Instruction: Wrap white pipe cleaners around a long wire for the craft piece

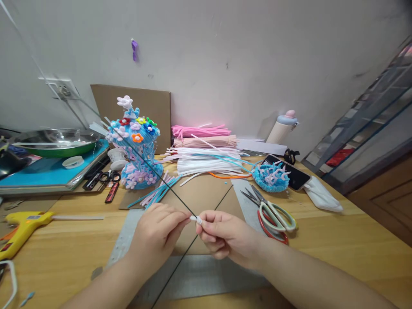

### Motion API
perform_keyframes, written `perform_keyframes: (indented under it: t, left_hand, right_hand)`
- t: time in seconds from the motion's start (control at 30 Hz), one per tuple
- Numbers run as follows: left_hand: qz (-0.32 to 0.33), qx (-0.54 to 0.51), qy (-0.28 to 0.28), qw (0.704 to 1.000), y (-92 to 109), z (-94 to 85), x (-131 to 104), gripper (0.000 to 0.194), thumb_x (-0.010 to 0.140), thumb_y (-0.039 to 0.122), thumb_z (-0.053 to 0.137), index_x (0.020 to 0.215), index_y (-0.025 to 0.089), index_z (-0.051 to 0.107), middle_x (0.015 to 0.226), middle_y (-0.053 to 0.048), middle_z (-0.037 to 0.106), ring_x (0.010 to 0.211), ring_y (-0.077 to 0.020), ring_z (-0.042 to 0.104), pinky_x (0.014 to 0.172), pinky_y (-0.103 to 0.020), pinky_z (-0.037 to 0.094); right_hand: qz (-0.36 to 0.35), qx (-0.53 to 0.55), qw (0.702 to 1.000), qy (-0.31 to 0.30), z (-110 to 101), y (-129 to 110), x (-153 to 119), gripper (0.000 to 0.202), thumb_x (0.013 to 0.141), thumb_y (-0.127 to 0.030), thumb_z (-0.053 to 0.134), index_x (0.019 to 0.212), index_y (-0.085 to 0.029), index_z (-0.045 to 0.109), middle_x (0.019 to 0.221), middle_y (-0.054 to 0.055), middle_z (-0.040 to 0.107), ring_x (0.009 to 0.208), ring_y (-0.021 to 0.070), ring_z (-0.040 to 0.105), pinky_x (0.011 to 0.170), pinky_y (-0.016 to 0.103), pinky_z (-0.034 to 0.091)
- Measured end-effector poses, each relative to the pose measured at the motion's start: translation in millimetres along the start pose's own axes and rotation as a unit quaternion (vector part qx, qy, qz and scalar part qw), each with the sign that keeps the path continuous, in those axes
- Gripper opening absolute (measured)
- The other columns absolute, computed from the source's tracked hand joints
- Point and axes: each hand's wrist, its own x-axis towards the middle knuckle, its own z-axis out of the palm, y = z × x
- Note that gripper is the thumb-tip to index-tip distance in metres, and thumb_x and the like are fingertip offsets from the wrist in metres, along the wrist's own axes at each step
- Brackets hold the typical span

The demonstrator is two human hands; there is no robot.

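Observation:
My left hand is closed, thumb and forefinger pinching at the left end of a small white fuzzy piece, which looks like a pipe cleaner. My right hand pinches the same piece from the right, its other fingers curled in. A thin black rod slants from the white piece up to the left, passing in front of a flower-covered blue ornament. Another thin black rod runs diagonally below, partly hidden by my right hand. Beneath my hands is a brown cardboard sheet.
Pipe cleaner bundles lie by the wall. To the right are scissors, a blue fuzzy basket-like piece, a phone and a bottle. A yellow glue gun and a metal pan sit left.

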Motion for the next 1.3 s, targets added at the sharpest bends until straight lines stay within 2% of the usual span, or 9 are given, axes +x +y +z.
perform_keyframes:
  t: [0.27, 0.37, 0.57, 0.73, 0.93, 1.07, 1.13, 1.2, 1.3]
  left_hand:
    - [-0.066, -0.058, -0.047, 0.995, 9, -22.0, -6, 0.028, 0.085, 0.014, 0.055, 0.111, 0.024, 0.053, 0.097, -0.002, 0.068, 0.087, -0.0144, 0.064, 0.075, -0.024, 0.051]
    - [-0.025, -0.091, -0.074, 0.993, 24, -42.6, -8, 0.031, 0.082, 0.010, 0.057, 0.109, 0.025, 0.055, 0.099, -0.002, 0.067, 0.091, -0.0135, 0.064, 0.076, -0.020, 0.053]
    - [0.061, -0.015, 0.008, 0.998, 47, -45.8, -25, 0.030, 0.083, 0.001, 0.051, 0.105, 0.018, 0.062, 0.093, -0.008, 0.070, 0.089, -0.0172, 0.065, 0.077, -0.027, 0.054]
    - [0.089, 0.039, 0.039, 0.995, 64, -45.9, -22, 0.021, 0.084, 0.006, 0.054, 0.099, 0.016, 0.065, 0.089, -0.007, 0.072, 0.083, -0.0167, 0.064, 0.073, -0.029, 0.053]
    - [-0.031, 0.077, 0.081, 0.993, 63, -59.2, 2, 0.011, 0.082, 0.014, 0.059, 0.087, 0.022, 0.065, 0.086, 0.000, 0.071, 0.081, -0.0147, 0.065, 0.073, -0.027, 0.051]
    - [-0.170, 0.108, -0.013, 0.979, 47, -58.1, 20, 0.013, 0.083, 0.029, 0.058, 0.073, 0.023, 0.062, 0.074, 0.001, 0.069, 0.069, -0.0173, 0.064, 0.058, -0.029, 0.048]
    - [-0.225, 0.118, -0.099, 0.962, 40, -55.3, 27, 0.015, 0.083, 0.030, 0.056, 0.070, 0.022, 0.060, 0.069, 0.001, 0.066, 0.063, -0.0180, 0.062, 0.053, -0.029, 0.046]
    - [-0.226, 0.125, -0.111, 0.960, 40, -53.0, 28, 0.008, 0.082, 0.029, 0.056, 0.080, 0.022, 0.060, 0.077, -0.001, 0.066, 0.071, -0.0200, 0.063, 0.059, -0.032, 0.049]
    - [-0.154, 0.141, 0.091, 0.974, 50, -50.5, 9, 0.041, 0.079, 0.023, 0.060, 0.119, 0.024, 0.048, 0.114, -0.008, 0.057, 0.106, -0.0267, 0.056, 0.086, -0.043, 0.045]
  right_hand:
    - [-0.036, 0.016, 0.998, 0.042, -1, -6, -2, 0.023, 0.086, -0.038, 0.059, 0.081, -0.018, 0.050, 0.055, -0.011, 0.022, 0.044, 0.0037, 0.005, 0.040, 0.017, 0.005]
    - [-0.037, -0.001, 0.999, 0.037, 3, -9, -6, 0.023, 0.086, -0.040, 0.058, 0.082, -0.018, 0.052, 0.054, -0.011, 0.024, 0.043, 0.0041, 0.006, 0.039, 0.018, 0.005]
    - [-0.098, -0.161, 0.978, 0.091, 10, -2, -7, 0.025, 0.086, -0.042, 0.056, 0.081, -0.018, 0.056, 0.051, -0.009, 0.029, 0.043, 0.0064, 0.017, 0.040, 0.020, 0.014]
    - [-0.283, -0.529, 0.784, 0.161, 9, 9, -10, 0.022, 0.093, -0.029, 0.044, 0.084, -0.017, 0.060, 0.073, 0.001, 0.058, 0.067, 0.0125, 0.049, 0.061, 0.025, 0.033]
    - [-0.349, -0.779, 0.504, 0.136, 8, 17, -18, 0.021, 0.090, -0.015, 0.037, 0.087, -0.017, 0.057, 0.064, 0.001, 0.054, 0.057, 0.0143, 0.041, 0.053, 0.030, 0.022]
    - [-0.396, -0.818, 0.408, 0.089, 14, 21, -24, 0.024, 0.087, -0.014, 0.036, 0.096, -0.015, 0.058, 0.063, 0.002, 0.053, 0.055, 0.0159, 0.038, 0.052, 0.033, 0.018]
    - [-0.412, -0.814, 0.404, 0.066, 16, 22, -26, 0.025, 0.087, -0.015, 0.036, 0.099, -0.014, 0.058, 0.062, 0.003, 0.053, 0.054, 0.0160, 0.038, 0.051, 0.033, 0.017]
    - [-0.400, -0.791, 0.459, 0.066, 17, 22, -26, 0.024, 0.087, -0.014, 0.036, 0.095, -0.016, 0.059, 0.063, 0.002, 0.054, 0.055, 0.0155, 0.040, 0.051, 0.032, 0.019]
    - [-0.341, -0.685, 0.636, 0.100, 15, 19, -20, 0.022, 0.091, -0.019, 0.037, 0.088, -0.018, 0.059, 0.067, 0.001, 0.056, 0.060, 0.0133, 0.046, 0.055, 0.027, 0.028]
